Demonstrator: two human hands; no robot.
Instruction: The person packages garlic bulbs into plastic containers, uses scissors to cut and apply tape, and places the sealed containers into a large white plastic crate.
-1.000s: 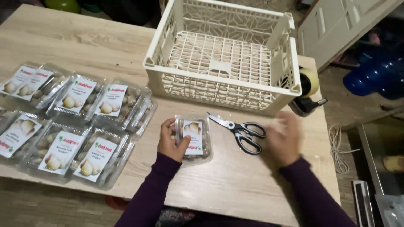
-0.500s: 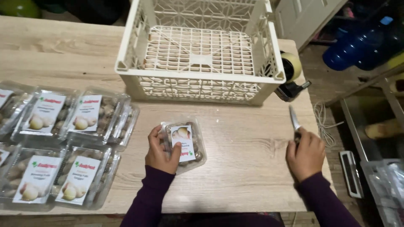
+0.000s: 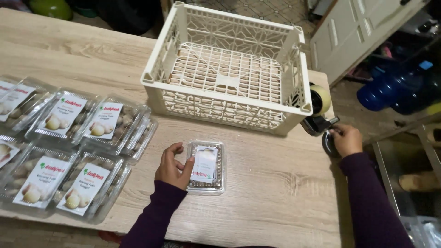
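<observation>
Pale wood table, cream plastic crate standing at 12 o'clock, labelled clear packs spread at 9 o'clock. Left hand resting on the table, fingers curled against the left edge of a small clear box, which lies flat at the hand's 3 o'clock. Right hand at the table's right edge, fingers closed around a black tape dispenser; yellowish tape roll at its 12 o'clock.
</observation>
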